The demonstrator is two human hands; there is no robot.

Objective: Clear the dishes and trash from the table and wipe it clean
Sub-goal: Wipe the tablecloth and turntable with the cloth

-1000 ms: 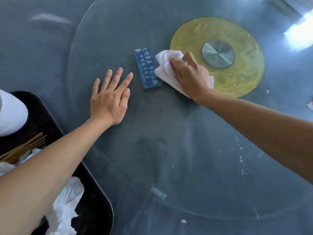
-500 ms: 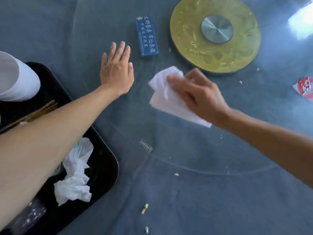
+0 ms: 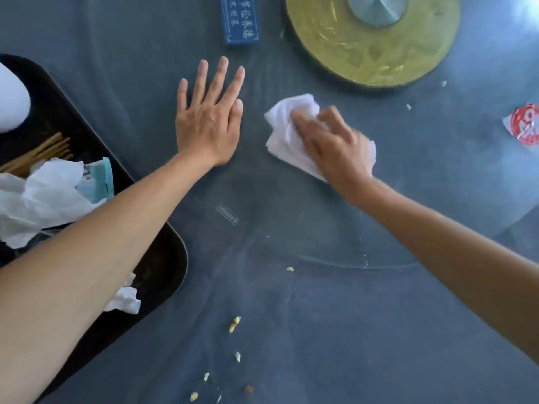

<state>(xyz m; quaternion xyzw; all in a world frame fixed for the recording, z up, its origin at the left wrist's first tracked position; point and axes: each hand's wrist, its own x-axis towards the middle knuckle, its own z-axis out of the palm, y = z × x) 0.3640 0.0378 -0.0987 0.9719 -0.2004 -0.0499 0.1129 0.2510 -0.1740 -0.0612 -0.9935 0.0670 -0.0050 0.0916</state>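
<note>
My right hand (image 3: 335, 147) presses a crumpled white cloth (image 3: 287, 132) onto the round glass turntable (image 3: 306, 228) of the dark grey table. My left hand (image 3: 208, 121) lies flat on the glass, fingers spread, holding nothing, just left of the cloth. Several yellow food crumbs (image 3: 234, 324) lie on the table near its front edge. A red and white wrapper (image 3: 523, 125) lies at the far right. A black tray (image 3: 157, 258) at the left holds crumpled tissues (image 3: 40, 196), wooden chopsticks (image 3: 40, 153) and a white bowl (image 3: 11, 103).
A blue sign block with white characters (image 3: 240, 18) stands at the top centre. Right of it is the gold turntable base (image 3: 364, 56) with a metal hub (image 3: 376, 7). Small crumbs (image 3: 409, 106) lie near the base.
My right hand has dragged the cloth from beside the blue block and gold base toward me across the glass. My left hand stays flat. The view has tilted down toward the near table edge.
</note>
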